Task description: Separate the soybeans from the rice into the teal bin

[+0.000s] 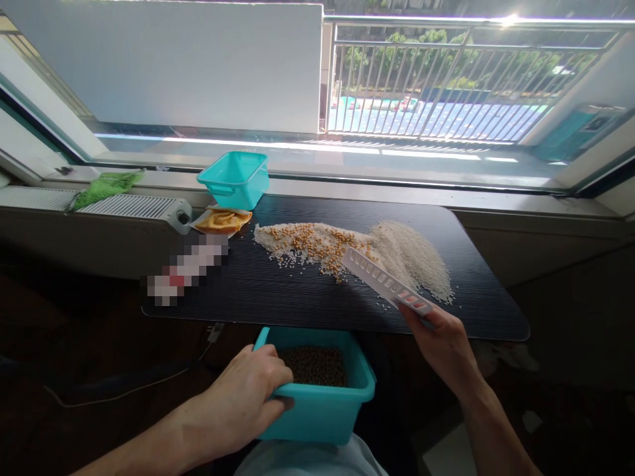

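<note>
The left hand curls closed over the left side of a teal bin, its fingers over the rim and its thumb against the outer wall. The bin is just off the near edge of a black tabletop, with small dark grains inside. The right hand pinches the near end of a white slotted strip — its fingers nearly closed — and slants it toward the pile; whether the far end touches the pile is unclear. That pile on the tabletop is white grains, with yellow beans scattered over its left and middle. At the tabletop's far left stand 2 more things: a second teal bin and, just in front of it, a yellow packet. A green cloth lies on the radiator.
</note>
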Demonstrator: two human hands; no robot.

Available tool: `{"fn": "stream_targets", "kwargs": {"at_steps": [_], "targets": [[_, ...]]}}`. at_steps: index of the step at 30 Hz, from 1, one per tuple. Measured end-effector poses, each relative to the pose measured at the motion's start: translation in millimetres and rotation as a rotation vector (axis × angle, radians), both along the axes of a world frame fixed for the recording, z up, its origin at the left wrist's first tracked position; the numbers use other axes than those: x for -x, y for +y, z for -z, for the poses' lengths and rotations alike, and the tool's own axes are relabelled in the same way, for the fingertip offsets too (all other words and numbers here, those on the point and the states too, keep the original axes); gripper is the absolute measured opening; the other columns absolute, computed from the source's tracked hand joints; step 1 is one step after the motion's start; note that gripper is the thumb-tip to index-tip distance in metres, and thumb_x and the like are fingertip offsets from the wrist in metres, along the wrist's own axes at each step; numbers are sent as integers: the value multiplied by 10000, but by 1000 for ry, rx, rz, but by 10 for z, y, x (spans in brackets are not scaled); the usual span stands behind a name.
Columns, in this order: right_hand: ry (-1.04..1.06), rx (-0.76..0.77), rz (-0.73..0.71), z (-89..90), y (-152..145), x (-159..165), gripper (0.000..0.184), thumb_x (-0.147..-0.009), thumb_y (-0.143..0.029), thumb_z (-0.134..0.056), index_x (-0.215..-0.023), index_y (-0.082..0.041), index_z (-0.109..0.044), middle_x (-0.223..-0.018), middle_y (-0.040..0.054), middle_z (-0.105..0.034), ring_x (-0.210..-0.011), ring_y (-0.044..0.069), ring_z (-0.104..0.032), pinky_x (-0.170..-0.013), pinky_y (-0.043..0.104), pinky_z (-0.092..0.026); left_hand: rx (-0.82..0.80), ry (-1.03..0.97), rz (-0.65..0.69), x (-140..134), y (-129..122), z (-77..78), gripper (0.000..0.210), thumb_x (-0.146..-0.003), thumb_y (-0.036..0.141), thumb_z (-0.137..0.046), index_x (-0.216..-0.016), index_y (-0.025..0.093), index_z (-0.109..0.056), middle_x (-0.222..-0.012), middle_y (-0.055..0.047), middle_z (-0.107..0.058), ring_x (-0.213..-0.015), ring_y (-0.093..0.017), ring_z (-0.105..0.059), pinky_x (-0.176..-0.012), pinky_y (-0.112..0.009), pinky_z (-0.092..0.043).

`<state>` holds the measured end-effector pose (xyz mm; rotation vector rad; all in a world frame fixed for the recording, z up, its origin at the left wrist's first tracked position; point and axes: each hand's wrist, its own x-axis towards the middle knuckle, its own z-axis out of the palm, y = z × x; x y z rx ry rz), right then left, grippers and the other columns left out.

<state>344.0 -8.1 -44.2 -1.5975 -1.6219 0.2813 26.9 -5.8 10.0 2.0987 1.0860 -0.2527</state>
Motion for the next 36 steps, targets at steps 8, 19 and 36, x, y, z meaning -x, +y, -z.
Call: {"fn": "stream_targets", "kwargs": {"at_steps": [8,19,36], "targets": [[-5,34,-46,23,66,47,207,-876,-303,-581,-938,-247,-771,-951,30,-793,-841,246,-749,-752,345,-605,8,28,-15,-16,-7,-27,159,-811,214,-536,-654,189,-551,-843,-36,-667,-902,-216,-580,-856,-394,-417],[38,47,-49,4,128,44,195,-865,-295,-599,-923,-236,-776,-969,40,-792,-876,251,-749,-795,356,-600,-8,37,5,-15,10,-7,170,-808,216,-535,-641,188,-547,-800,-30,-660,-904,-223,-582,-839,-379,-416],[8,155,-227,-124,-312,77,196,-886,-281,-588,-936,-249,-775,-962,28,-789,-816,216,-754,-748,296,-620,-1,30,16,15,18,8,162,-826,235,-532,-671,187,-539,-831,-30,-667,-908,-218,-575,-837,-383,-392]]}}
